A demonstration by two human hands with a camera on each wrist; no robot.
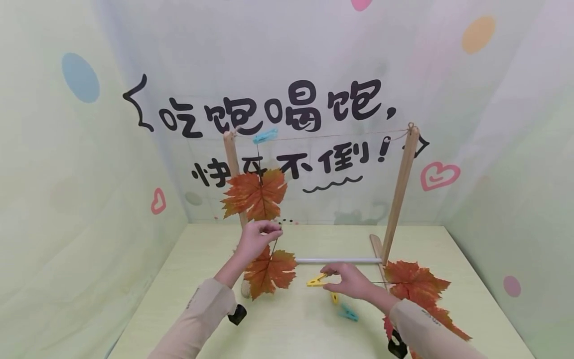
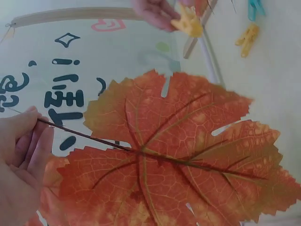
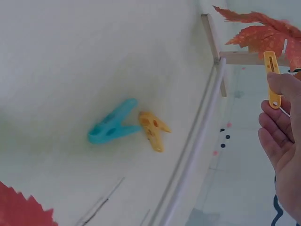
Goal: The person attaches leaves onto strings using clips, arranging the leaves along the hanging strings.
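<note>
A person's left hand [image 1: 257, 238] pinched the thin dark stem [image 2: 84, 134] of a red and orange leaf [image 1: 270, 271] between the thumb and fingers. That leaf was up in the air, hanging down below the hand, in front of the left side of a wooden stand. The right hand [image 1: 350, 281] pinched a yellow peg [image 1: 316, 282], with the thumb on one side and fingers on the other. This peg was above the table [image 1: 287, 331], well apart from the string [image 1: 332, 135]. The string went across the top of the stand, from the left post [image 1: 231, 152] to the right post [image 1: 400, 194]. A blue peg [image 1: 266, 135] sat on the string near the left post, and another leaf [image 1: 257, 194] hung by its stem under it, just above the left hand. Low down, a white rod [image 1: 338, 261] ran across the stand. On the table under the right hand lay a second yellow peg [image 1: 335, 298], and a second blue peg [image 1: 348, 312] was just beside it. More red and orange leaves [image 1: 417, 281] were by the right arm, partly hidden by the sleeve [image 1: 430, 329]. Big black writing [image 1: 302, 107] was on the wall behind the stand.
</note>
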